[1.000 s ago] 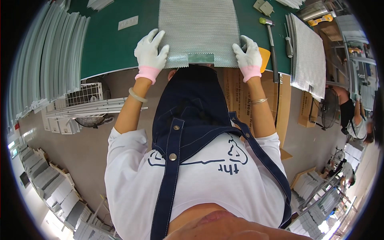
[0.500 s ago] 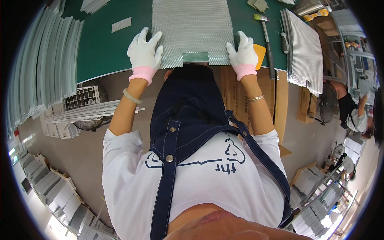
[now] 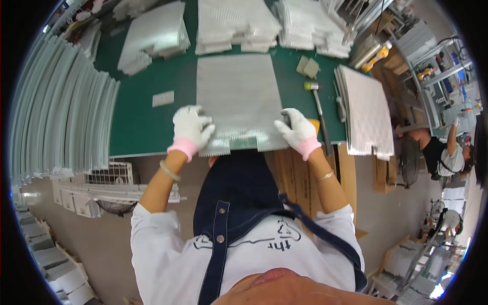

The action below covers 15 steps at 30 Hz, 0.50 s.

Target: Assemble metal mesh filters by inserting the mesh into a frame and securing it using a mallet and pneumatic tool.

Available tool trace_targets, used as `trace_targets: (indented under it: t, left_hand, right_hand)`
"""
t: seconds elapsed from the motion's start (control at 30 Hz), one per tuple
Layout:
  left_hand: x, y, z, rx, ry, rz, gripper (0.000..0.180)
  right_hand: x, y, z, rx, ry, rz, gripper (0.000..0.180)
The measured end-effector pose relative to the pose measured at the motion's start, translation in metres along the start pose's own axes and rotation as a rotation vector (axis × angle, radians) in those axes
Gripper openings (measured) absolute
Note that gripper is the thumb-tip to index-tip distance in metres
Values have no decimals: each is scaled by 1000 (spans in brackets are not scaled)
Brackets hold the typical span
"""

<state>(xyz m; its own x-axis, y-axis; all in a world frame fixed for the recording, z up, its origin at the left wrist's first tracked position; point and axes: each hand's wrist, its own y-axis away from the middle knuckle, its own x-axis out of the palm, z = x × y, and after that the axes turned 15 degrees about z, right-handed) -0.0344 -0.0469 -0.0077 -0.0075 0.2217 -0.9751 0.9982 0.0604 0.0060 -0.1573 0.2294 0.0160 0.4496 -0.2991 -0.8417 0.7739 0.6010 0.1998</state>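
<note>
A silver-grey mesh sheet (image 3: 239,96) with a rectangular notch in its near edge lies flat on the green tabletop (image 3: 137,134). At its left side is my left hand (image 3: 190,128), in a white glove with a pink cuff, its fingers apart and the tips touching the margin. My right hand (image 3: 297,129), gloved the same way, rests at the opposite margin with thumb and fingers spread. A yellow piece (image 3: 314,124) shows partly behind the right hand. Close by lie a hammer (image 3: 319,104) with a green-yellow head and a screwdriver (image 3: 341,108).
Notched mesh sheets stand in piles at the far left (image 3: 155,35), far middle (image 3: 234,25) and far right (image 3: 312,25). More sheets (image 3: 366,109) lie by the right edge, a tall row of pale panels (image 3: 66,107) at the left. A small white strip (image 3: 163,98) lies left of the sheet.
My view has tilted up, so the far piles now show and the table sits lower in the picture. Both hands stay beside the sheet, their fingers slightly more bent.
</note>
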Motion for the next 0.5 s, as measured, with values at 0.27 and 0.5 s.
trace_targets:
  t: [0.27,0.5]
  left_hand:
    - [-7,-8,-18,20,-16,-85,18]
    - [-19,-19,-30,22,-133,62,43]
  right_hand:
    - [-108,-169,31,-198,161,-343,38]
    - [-109,-280,58,204,519,-83,52]
